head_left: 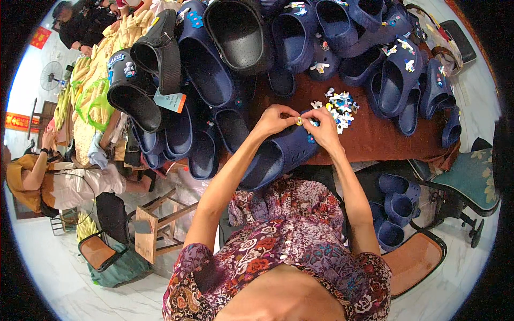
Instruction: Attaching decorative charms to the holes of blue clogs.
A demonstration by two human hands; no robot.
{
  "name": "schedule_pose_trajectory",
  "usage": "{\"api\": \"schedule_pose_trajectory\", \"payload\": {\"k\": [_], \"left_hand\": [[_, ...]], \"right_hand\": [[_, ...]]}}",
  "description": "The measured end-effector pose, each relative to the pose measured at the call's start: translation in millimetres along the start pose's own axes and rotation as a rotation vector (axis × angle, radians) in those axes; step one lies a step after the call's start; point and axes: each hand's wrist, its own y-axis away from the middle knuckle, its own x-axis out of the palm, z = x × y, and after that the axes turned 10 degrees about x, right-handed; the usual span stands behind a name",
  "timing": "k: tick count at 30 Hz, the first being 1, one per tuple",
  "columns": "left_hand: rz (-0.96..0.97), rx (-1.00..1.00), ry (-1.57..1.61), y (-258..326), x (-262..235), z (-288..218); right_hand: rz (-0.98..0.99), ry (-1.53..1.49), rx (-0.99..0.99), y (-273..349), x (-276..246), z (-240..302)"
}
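Observation:
Above the table's front edge, my left hand [275, 120] and my right hand [323, 128] meet with their fingertips pinched together. Between them is a small yellow-and-white shoe charm [299, 122], mostly covered by the fingers. Just below the hands lies a navy blue clog [292, 151], its open heel toward me and its toe under my right hand. A blue charm [311, 139] sits on that clog. Beside my right hand, a loose pile of white, blue and multicoloured charms [342, 109] is spread on the brown tablecloth [369, 140].
Navy clogs [393, 85] and black clogs [238, 37], many with charms, crowd the table. More navy clogs [396, 206] are low on the right, near an office chair [463, 179]. A wooden stool [152, 232] stands left. Two people are farther left, by piled yellowish goods [101, 59].

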Motion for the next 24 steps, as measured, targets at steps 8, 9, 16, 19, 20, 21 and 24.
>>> {"api": "schedule_pose_trajectory", "payload": {"k": [8, 9, 16, 19, 20, 21, 24], "left_hand": [[-0.009, -0.025, -0.039, 4, 0, -8], [-0.033, -0.004, -0.099, 4, 1, -9], [-0.047, 0.043, -0.133, 13, -1, -14], [-0.168, 0.048, -0.025, 29, -3, -18], [-0.166, 0.05, -0.025, 35, -2, -25], [-0.281, 0.083, 0.006, 43, 0, -32], [-0.489, 0.112, 0.099, 69, 10, -55]], "right_hand": [[0.016, 0.022, -0.003, 1, 0, 1], [0.033, 0.018, 0.01, 1, 0, 1], [0.098, -0.008, 0.057, -6, -4, 2], [0.133, 0.001, 0.033, -10, -4, 4], [0.124, 0.003, 0.013, -11, -3, 4], [0.117, 0.006, -0.006, -12, -2, 3], [0.129, -0.001, -0.05, -16, -2, 0]]}}
